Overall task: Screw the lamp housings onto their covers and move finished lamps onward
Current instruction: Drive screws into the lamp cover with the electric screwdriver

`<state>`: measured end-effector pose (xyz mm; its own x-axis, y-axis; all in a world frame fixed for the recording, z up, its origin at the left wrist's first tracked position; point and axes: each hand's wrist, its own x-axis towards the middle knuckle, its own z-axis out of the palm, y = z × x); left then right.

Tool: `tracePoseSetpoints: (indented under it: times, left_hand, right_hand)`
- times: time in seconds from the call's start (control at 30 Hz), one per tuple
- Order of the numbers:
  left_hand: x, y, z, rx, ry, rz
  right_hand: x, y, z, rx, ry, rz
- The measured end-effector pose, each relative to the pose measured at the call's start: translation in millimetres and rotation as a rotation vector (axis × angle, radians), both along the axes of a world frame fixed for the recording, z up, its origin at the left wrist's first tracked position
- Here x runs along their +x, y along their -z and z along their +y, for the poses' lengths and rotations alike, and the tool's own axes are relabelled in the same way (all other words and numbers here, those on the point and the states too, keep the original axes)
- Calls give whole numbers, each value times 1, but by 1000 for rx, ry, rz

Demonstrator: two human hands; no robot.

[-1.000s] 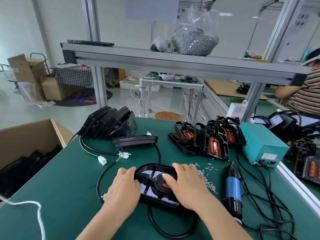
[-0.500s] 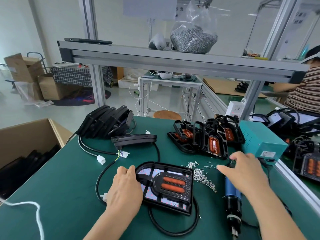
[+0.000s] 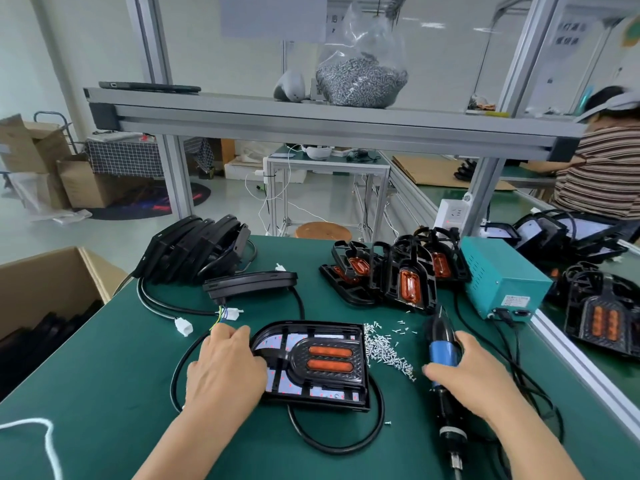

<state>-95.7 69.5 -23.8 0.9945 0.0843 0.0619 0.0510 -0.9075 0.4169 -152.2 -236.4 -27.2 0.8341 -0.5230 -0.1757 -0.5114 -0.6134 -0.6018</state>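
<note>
A black lamp housing (image 3: 322, 362) with two orange lenses lies flat on the green table (image 3: 104, 393), its black cable looped beneath it. My left hand (image 3: 225, 372) rests on the housing's left edge, holding it down. To the right, my right hand (image 3: 474, 375) wraps around the blue-and-black electric screwdriver (image 3: 443, 355), which lies on the table with its bit pointing toward me. A scatter of small silver screws (image 3: 384, 348) sits between housing and screwdriver.
Black covers (image 3: 197, 251) lean stacked at back left, one more lamp part (image 3: 249, 282) lying in front. Several housings (image 3: 391, 275) stand at back right beside a teal power box (image 3: 502, 282). A cardboard box (image 3: 41, 292) stands at left. A person sits far right.
My right hand left the housing, swung right and closed round the screwdriver. My left hand stayed on the housing's left edge.
</note>
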Motion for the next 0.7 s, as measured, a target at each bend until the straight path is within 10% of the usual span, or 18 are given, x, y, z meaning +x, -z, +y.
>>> tracePoseSetpoints:
  times: [0.17,0.3,0.43,0.7]
  left_hand:
    - [-12,-13,-20,27,132,-250]
    - [-37,-20,-60,-11,639,-571]
    - [-45,-6,-96,216,923,-380]
    - [-39,9,-122,419,856,-109]
  right_hand:
    - [0,2,-8,384,68,-229]
    - [8,5,-7,692,138,-351]
    - [14,7,-7,826,184,-425]
    - [20,-21,6,950,128,-597]
